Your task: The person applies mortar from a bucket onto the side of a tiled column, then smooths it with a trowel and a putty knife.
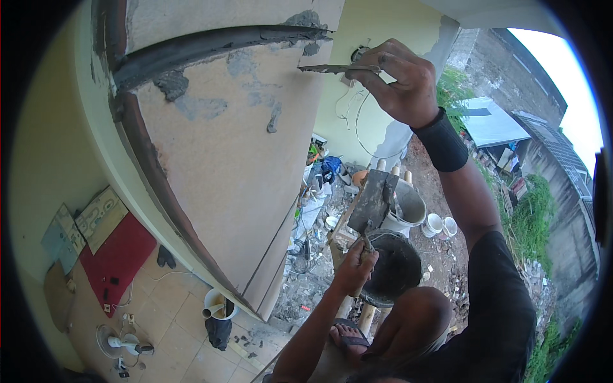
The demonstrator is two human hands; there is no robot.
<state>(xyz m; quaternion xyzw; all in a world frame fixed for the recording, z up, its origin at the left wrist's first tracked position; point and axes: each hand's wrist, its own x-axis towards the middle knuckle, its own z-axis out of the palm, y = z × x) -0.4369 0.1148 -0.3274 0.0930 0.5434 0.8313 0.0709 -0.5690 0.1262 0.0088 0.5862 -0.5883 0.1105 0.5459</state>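
Note:
My right hand (401, 80) is raised at the upper right, fingers closed on a thin, mortar-smeared trowel blade (335, 68), seen edge-on. Its tip is near the right edge of a beige wall panel (223, 153); I cannot tell whether it touches. Just above runs a dark grey mortar band (211, 50) across the panel, with rough lumps and smears around it. Lower down, my left hand (355, 268) grips the handle of a flat, rectangular plastering trowel (369, 207) with a ridge of grey mortar on it.
A black tub (408, 268) of dark mortar and a white bucket (412, 207) stand below, beside wooden poles. Two small white pails (440, 226) are on the rubble-strewn ground. Indoors are a bucket (220, 303), a fan (118, 341) and a red cloth (118, 262) on tiles.

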